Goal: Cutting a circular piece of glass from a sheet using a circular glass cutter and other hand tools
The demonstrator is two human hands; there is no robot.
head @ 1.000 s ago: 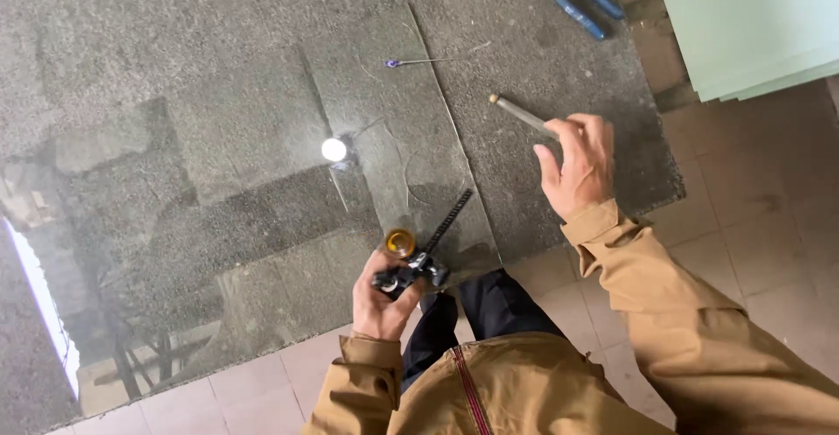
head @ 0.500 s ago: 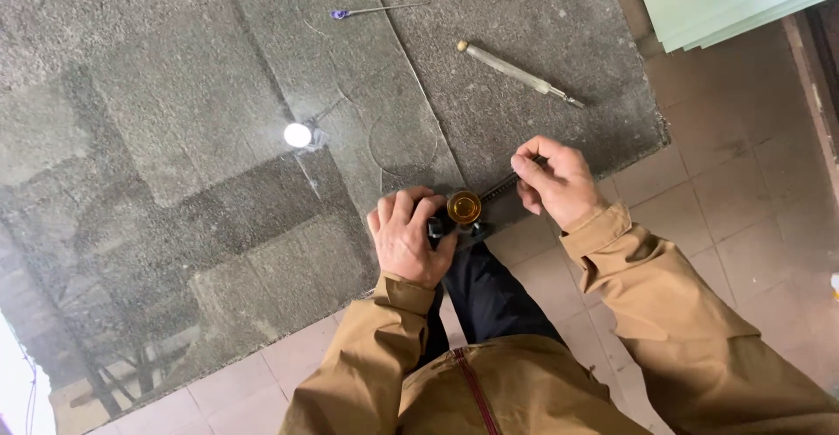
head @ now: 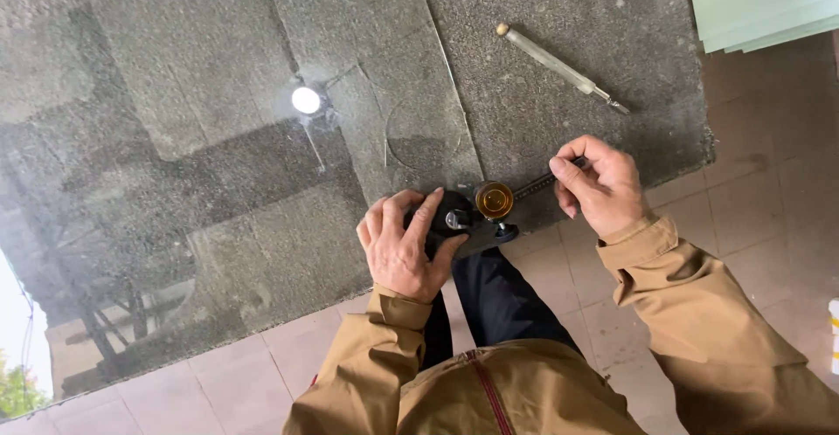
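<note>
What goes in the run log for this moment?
left hand: on black tool base | right hand: pinching its rod | glass sheet: flat

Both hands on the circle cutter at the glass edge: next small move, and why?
Probably press the left hand down to seat the black suction base, since the right hand pinches only the rod's end beside the brass knob.

glossy glass sheet over rough grey felt, shiny brass knob
</note>
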